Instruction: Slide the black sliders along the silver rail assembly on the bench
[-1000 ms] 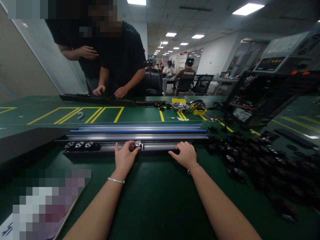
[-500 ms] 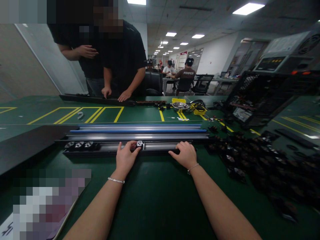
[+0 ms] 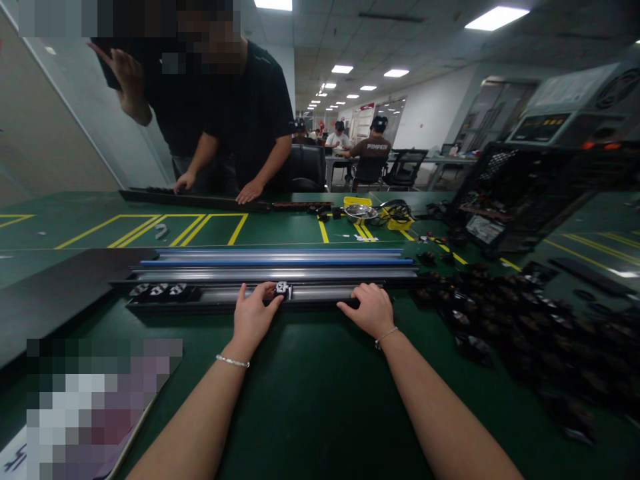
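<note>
A long black-edged metal rail [image 3: 320, 293] lies crosswise in front of me. My left hand [image 3: 254, 312] pinches a small black part with a bright metallic face [image 3: 281, 289], which sits in the rail's channel near its middle. Toward the rail's right end my right hand [image 3: 373, 311] is closed over it, thumb on the near edge and fingers on the far side. Three round-faced black parts [image 3: 159, 291] stand in a row in the channel at the left end. Directly behind lie a second rail [image 3: 320, 273] and a blue-edged rail [image 3: 280, 256].
A heap of small black parts [image 3: 505, 333] spreads across the green table [image 3: 320, 400] at right. Beyond it stands a black open-framed machine [image 3: 500, 193]. A metal dish [image 3: 361, 211] sits farther back. Two people in black stand across the table, one touching a long black strip [image 3: 200, 200].
My left hand and the small black part have shifted very slightly right along the rail. My right hand has stayed put. Across the table, one person's hand has risen and another's has moved left.
</note>
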